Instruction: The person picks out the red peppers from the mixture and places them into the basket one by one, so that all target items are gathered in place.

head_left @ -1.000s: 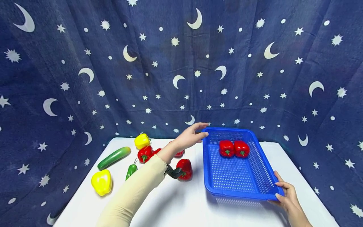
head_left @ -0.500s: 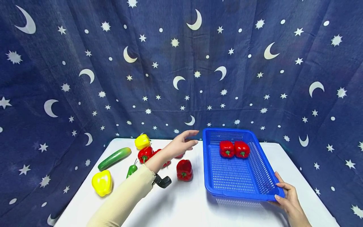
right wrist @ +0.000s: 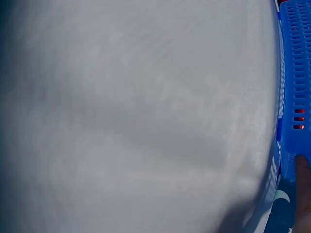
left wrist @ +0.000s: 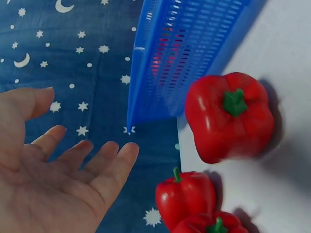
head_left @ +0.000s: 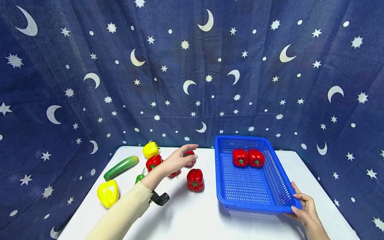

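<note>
My left hand (head_left: 177, 161), its fingers extended and holding nothing, hovers over the red bell peppers. Below and right of it sits a red bell pepper (head_left: 195, 180) with a green stem. Another red pepper (head_left: 189, 159) shows partly behind the fingers, and a third (head_left: 175, 173) is mostly hidden under the hand. At the right, my right hand (head_left: 306, 210) grips the near right corner of a blue plastic basket (head_left: 223, 201), thumb on the rim. Two red bell peppers (head_left: 240, 157) lie side by side in the basket's far part. In the left wrist view, the open palm (left wrist: 53, 194) faces the camera.
Left on the white table (head_left: 195, 220) are a green cucumber-like vegetable (head_left: 121, 168), a yellow bell pepper (head_left: 108, 193), a second yellow pepper (head_left: 150, 149), a red pepper (head_left: 154, 162) and a green pepper (head_left: 140, 177) partly behind the arm. A starry blue curtain (head_left: 168, 86) closes off the back.
My left hand has moved from the basket's left rim leftward and down over the red peppers, uncovering the near red pepper. The right hand and basket have stayed in place.
</note>
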{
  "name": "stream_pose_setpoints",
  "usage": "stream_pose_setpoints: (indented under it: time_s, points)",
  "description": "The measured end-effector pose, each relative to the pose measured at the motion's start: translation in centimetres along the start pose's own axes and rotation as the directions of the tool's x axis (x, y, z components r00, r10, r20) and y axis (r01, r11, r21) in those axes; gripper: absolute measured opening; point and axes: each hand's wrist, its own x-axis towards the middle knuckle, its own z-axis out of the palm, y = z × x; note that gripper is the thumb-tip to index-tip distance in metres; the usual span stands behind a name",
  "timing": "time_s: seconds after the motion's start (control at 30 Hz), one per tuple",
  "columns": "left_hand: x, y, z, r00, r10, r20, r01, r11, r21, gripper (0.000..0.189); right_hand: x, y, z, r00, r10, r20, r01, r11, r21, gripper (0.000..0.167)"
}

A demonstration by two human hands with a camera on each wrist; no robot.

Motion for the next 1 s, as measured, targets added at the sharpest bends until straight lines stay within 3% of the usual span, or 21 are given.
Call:
stream_pose_setpoints:
  time_s: [0.23,0.53,0.77,1.0]
  points:
    - [-1.0,-1.5,-0.8,0.998,-0.034,0.046,0.035,0.999,-0.021,0.055,0.2,-0.1,-0.4,0.993,0.114,0.006,-0.114,0.993,0.019,0.03]
    - [-2.0,-3.4,-1.0,0.995,-0.078,0.064,0.074,0.996,0.056,0.059,0.1,0.2,-0.5,0.995,0.101,0.014,-0.102,0.994,0.044,0.032]
    - [-2.5,-5.0,-0.8,0.991,-0.076,0.112,0.073,0.997,0.032,0.06,0.0,0.3,-0.6,0.998,0.058,0.034,-0.06,0.997,0.054,0.033]
    - [-2.9,-6.1,-0.2,0.987,-0.102,0.124,0.099,0.995,0.032,0.058,-0.1,0.2,-0.5,0.994,0.107,0.005,-0.107,0.994,0.008,0.032]
